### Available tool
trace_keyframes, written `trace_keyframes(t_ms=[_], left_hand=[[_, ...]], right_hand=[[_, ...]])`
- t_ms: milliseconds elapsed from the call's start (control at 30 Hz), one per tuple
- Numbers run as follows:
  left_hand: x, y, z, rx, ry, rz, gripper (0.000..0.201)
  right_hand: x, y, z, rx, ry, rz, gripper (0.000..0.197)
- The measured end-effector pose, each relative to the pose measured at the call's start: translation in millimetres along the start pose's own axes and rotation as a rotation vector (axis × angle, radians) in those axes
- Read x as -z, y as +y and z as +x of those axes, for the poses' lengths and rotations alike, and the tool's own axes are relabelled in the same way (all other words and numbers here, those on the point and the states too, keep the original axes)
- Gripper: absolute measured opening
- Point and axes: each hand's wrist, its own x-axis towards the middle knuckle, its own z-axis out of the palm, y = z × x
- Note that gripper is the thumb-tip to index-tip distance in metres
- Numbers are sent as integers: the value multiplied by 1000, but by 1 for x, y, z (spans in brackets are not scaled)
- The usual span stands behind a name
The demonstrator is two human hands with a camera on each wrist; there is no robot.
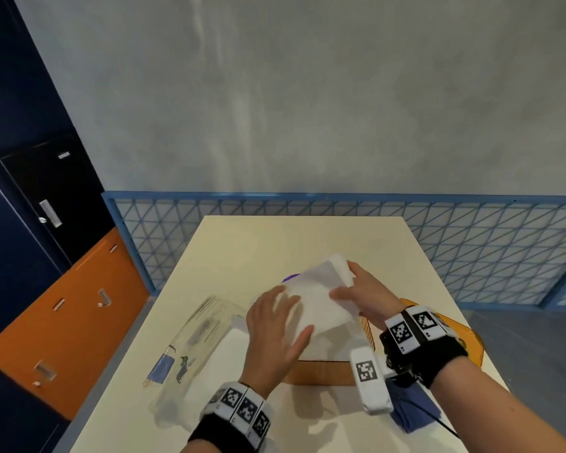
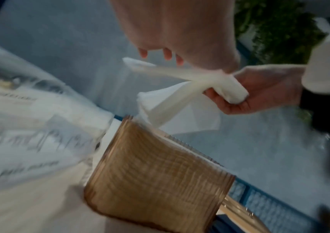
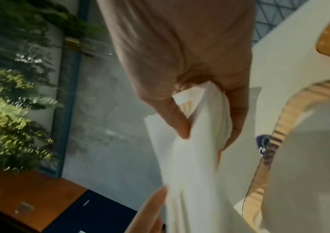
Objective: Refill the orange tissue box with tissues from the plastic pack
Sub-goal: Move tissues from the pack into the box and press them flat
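A stack of white tissues (image 1: 317, 299) hangs tilted over the open orange tissue box (image 1: 324, 372) on the table. My right hand (image 1: 343, 282) grips the stack's right end, thumb on top and fingers underneath; the right wrist view shows the tissues (image 3: 195, 157) pinched in the right hand (image 3: 206, 126). My left hand (image 1: 288, 308) lies on the stack's left part with its fingers spread and straight. In the left wrist view the tissues (image 2: 180, 88) droop from the right hand (image 2: 239, 97) towards the box (image 2: 156, 173). The clear plastic pack (image 1: 193, 338) lies flat left of the box.
The cream table (image 1: 242, 243) has an orange lid (image 1: 471, 338) at its right edge and a blue item (image 1: 412, 410) under my right wrist. Something purple (image 1: 290, 276) peeks out behind the tissues. A blue mesh fence (image 1: 471, 250) runs behind the table.
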Motion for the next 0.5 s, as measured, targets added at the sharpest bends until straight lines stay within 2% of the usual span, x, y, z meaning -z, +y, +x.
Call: trace_keyframes(t_ms=[67,133,267,367,433,500], left_hand=[[1,-3,-2,224,82,-210,61],[4,-4,2,450,141,-415,61],[8,-8,25,799,60,-1022,60],[11,-3,39,869,41,-1264,49],[10,-1,43,844,45,-1296,40],[9,-1,43,816,0,-1258,40]], right_hand=[[7,-6,-1,87,8,-141,59],[12,-11,-3,155,-7,-245,53],[17,-11,-4,209,-4,-228,50],[19,-2,-2,191,12,-113,48],[20,6,0,171,26,-39,44],[23,14,2,141,42,31,38]])
